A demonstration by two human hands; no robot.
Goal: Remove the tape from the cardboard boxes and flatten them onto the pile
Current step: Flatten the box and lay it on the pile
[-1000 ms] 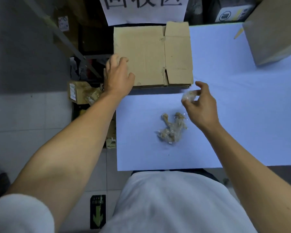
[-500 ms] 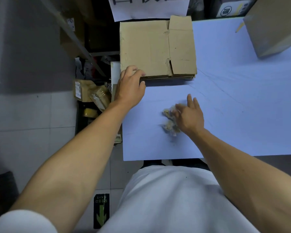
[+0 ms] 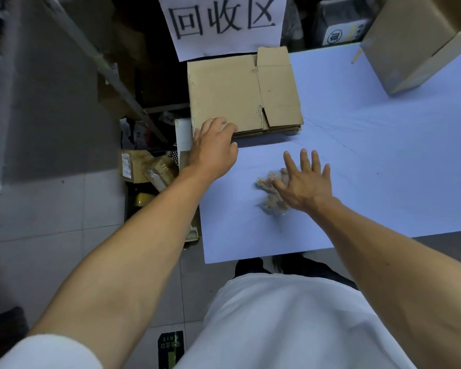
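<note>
The left hand [image 3: 213, 150] rests curled on the flattened pile's [image 3: 240, 94] seven-o'clock corner, gripping nothing clearly. The right hand [image 3: 304, 182], fingers spread flat, presses the tape wad [image 3: 270, 201]; sticky tape could cling and lift with the palm.

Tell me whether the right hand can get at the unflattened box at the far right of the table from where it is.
Probably yes. The right hand lies open over the tape wad, holding nothing, and only bare table separates it from the box.

dim, even indoor light, murky dark left side, soft overall focus, wide-angle bending at the edges
</note>
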